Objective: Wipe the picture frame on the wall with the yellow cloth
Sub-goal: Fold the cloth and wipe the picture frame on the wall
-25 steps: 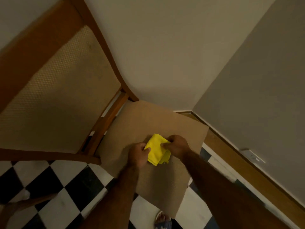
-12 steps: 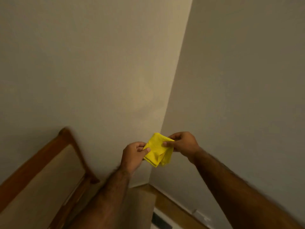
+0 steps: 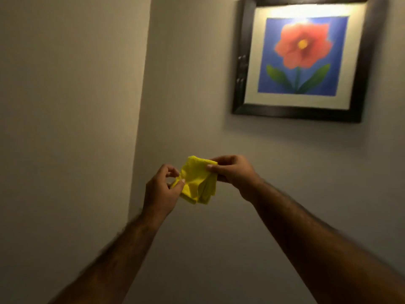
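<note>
A folded yellow cloth is held in front of me between both hands. My left hand pinches its lower left corner and my right hand pinches its upper right edge. The picture frame, dark and glossy with a white mat and a red flower on blue, hangs on the right wall, above and to the right of my hands. Its top edge is cut off by the view. The cloth is well below the frame and does not touch it.
Two plain walls meet in a corner just left of my hands. A bright glare lies across the top of the picture glass.
My view has swung up from the chair and checkered floor to the wall, bringing the picture into sight. Both hands have kept hold of the cloth and risen with it.
</note>
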